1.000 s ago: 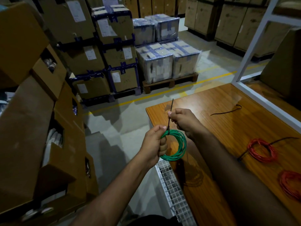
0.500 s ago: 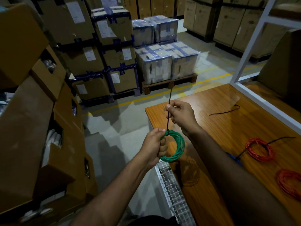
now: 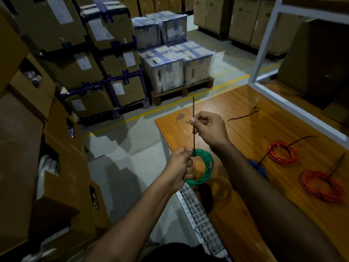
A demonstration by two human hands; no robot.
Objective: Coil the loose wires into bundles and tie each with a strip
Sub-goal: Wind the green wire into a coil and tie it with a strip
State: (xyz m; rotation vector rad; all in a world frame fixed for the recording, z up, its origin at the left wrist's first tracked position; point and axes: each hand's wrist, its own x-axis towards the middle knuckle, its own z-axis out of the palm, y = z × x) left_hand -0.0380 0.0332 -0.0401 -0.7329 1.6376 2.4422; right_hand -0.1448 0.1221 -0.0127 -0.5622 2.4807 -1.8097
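Left hand point(image 3: 179, 163) grips the springy, light green coil point(image 3: 204, 168) at its cinch; right hand point(image 3: 209, 129) pinches the thin, stiff strip point(image 3: 194, 137) midway.

You have one view only, from the camera on your head, wide-angle and tilted forward and down. It sits close above your two bare forearms, which reach in from the bottom edge. The orange-brown wooden surface point(image 3: 245, 140) fills the lower right; the grey concrete floor point(image 3: 120, 154) and stacked brown cardboard cartons point(image 3: 120, 63) lie farther ahead and left.
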